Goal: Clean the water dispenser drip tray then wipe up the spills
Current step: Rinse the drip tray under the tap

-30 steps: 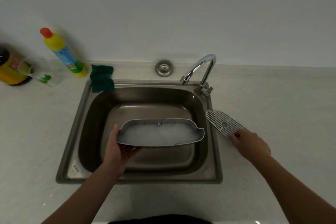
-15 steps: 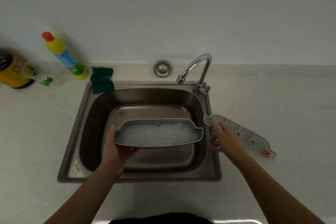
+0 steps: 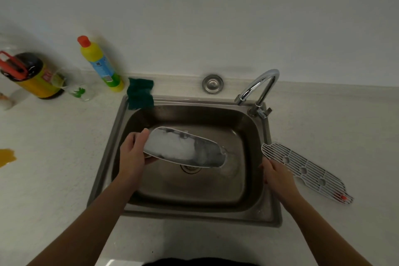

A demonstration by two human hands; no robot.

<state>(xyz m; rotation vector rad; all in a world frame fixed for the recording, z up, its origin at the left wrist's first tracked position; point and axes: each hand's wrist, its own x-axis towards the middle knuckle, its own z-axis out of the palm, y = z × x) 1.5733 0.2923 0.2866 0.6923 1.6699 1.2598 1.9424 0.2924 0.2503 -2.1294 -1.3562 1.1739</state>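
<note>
My left hand [image 3: 132, 153] grips the left end of the grey drip tray [image 3: 185, 150] and holds it over the steel sink [image 3: 108, 157]. The tray is tilted down to the right, with white foam inside and liquid running off its right tip into the basin. My right hand [image 3: 276, 176] rests at the sink's right rim, fingers loosely apart, holding nothing. Just right of it the white slotted tray grille [image 3: 306, 170] lies flat on the counter. An orange spill [image 3: 6, 157] marks the counter at the far left.
A chrome tap [image 3: 259, 88] stands at the sink's back right corner. A green scouring pad [image 3: 140, 93] sits at the back left corner. A yellow detergent bottle [image 3: 101, 65], a glass [image 3: 77, 88] and a dark yellow-labelled jar [image 3: 30, 73] stand along the wall.
My left hand has tipped the tray from level to sloping down to the right, and foam water pours out. My right hand let go of the grille and came to the sink rim.
</note>
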